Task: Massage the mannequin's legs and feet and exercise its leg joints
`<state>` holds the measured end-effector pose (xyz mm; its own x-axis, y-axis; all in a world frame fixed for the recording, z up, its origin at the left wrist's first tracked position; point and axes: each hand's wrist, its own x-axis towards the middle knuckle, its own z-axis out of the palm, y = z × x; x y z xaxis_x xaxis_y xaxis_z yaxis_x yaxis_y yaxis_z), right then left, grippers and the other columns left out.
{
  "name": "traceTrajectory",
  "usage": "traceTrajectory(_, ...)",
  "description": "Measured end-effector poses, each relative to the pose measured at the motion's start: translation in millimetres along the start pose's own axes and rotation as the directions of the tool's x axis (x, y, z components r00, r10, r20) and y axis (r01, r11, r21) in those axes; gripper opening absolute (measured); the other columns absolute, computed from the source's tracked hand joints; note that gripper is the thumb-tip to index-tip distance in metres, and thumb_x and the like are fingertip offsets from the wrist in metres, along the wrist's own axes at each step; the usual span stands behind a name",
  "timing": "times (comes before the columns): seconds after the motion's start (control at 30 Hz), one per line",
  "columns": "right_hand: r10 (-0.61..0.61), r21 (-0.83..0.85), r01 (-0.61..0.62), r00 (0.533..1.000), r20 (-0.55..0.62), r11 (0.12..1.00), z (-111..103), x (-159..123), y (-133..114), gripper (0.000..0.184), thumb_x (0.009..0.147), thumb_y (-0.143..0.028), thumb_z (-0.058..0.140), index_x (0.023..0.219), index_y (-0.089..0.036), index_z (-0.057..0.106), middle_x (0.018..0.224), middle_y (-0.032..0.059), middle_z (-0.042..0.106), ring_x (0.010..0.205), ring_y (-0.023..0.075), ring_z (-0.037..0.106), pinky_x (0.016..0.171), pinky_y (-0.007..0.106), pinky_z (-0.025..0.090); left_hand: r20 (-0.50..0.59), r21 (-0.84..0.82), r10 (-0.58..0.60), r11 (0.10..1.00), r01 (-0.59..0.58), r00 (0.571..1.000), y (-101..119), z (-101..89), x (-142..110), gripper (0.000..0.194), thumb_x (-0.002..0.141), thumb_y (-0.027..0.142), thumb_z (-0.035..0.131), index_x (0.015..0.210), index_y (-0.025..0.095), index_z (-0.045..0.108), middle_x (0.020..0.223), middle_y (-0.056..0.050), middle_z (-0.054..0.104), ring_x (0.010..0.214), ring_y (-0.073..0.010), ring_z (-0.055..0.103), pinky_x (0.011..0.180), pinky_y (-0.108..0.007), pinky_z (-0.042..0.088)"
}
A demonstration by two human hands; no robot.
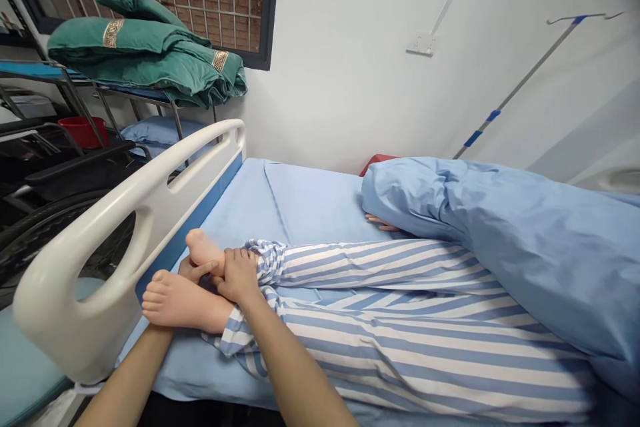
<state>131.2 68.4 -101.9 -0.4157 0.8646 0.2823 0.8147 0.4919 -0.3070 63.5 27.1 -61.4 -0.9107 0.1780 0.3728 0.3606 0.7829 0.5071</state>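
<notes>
A manikin with smooth, plastic-looking feet lies on the bed in blue-and-white striped trousers (360, 340). Its far foot (203, 247) is between my two hands. My left hand (193, 270) grips this foot from below and the sole side, partly hidden behind the near foot (183, 300). Wrapped over the ankle of the far foot, just below the bunched trouser cuff (270, 260), is my right hand (240, 273). The near foot rests in front of my left wrist, toes pointing up and left. Some manikin fingers (383, 221) show under the blue quilt (500, 233).
A white footboard (135, 213) with cut-out handles closes the bed's left end. Past it stand a wheelchair (65, 180), a red bucket (85, 131) and a rack with green folded bedding (150, 47). An IV pole (520, 90) rises at the back right.
</notes>
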Motion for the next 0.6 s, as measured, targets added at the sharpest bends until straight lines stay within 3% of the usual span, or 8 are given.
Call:
traceTrajectory(0.2, -0.003, 0.000, 0.003, 1.000, 0.013, 1.000, -1.3, 0.7, 0.5, 0.041, 0.066, -0.040, 0.059, 0.096, -0.016, 0.046, 0.096, 0.0097, 0.054, 0.091, 0.0242, 0.044, 0.081, 0.038, 0.028, -0.044, -0.233, -0.017, 0.972, 0.006, 0.999, -4.1, 2.9, -0.2, 0.036, 0.087, 0.021, 0.006, 0.086, 0.017, 0.041, 0.084, -0.008, 0.045, 0.089, -0.0272, 0.043, 0.064, -0.034, 0.027)
traceTrajectory(0.37, -0.001, 0.001, 0.001, 1.000, 0.023, 1.000, -3.8, 0.1, -0.7, 0.041, 0.066, -0.040, 0.059, 0.097, -0.016, 0.046, 0.096, 0.0100, 0.054, 0.092, 0.0249, 0.045, 0.082, 0.039, 0.028, -0.072, -0.319, -0.006, 0.948, -0.017, 0.997, -5.7, 4.5, -1.1, 0.031, 0.087, 0.024, 0.011, 0.086, 0.018, 0.041, 0.085, -0.009, 0.045, 0.089, -0.0282, 0.041, 0.062, -0.034, 0.023)
traceTrajectory(0.6, -0.005, -0.005, 0.005, 1.000, 0.001, 1.000, -3.1, -0.4, -0.4, 0.042, 0.066, -0.042, 0.059, 0.096, -0.016, 0.047, 0.096, 0.0095, 0.054, 0.091, 0.0250, 0.046, 0.081, 0.039, 0.029, -0.109, -0.246, 0.063, 0.965, -0.088, 0.992, -6.1, 3.7, -3.1, 0.035, 0.088, 0.025, 0.005, 0.090, 0.018, 0.039, 0.084, -0.009, 0.044, 0.085, -0.0277, 0.040, 0.065, -0.037, 0.023)
